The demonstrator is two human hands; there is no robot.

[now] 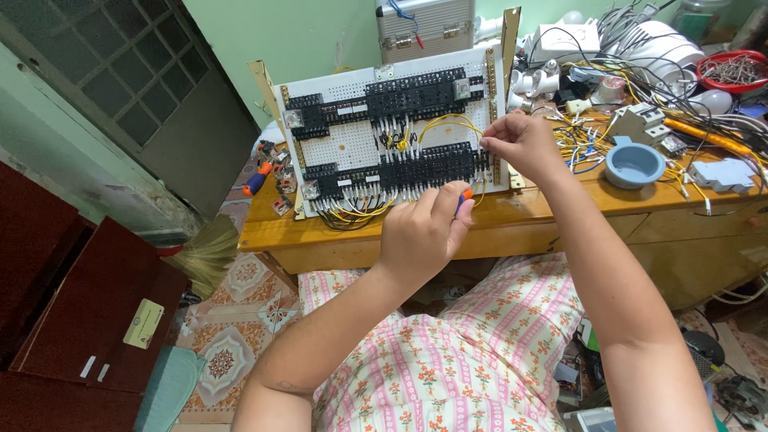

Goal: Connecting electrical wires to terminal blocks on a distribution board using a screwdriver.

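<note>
A white perforated panel (352, 144) leans on the wooden table (560, 216), carrying two rows of black terminal blocks (416, 92) with white and yellow wires. My left hand (424, 228) grips a screwdriver with an orange and blue handle (464, 196), held in front of the lower row of blocks. My right hand (520, 142) pinches a thin yellow wire (448, 120) at the right end of the lower row, next to the brass side rail (493, 112).
A blue round cap (634, 164), grey breakers (640, 120), loose wires and a red bowl (732, 70) crowd the table's right side. A metal case (424, 28) stands behind the panel. Orange-handled tools (260, 176) lie at left. A dark red cabinet (72, 312) stands at lower left.
</note>
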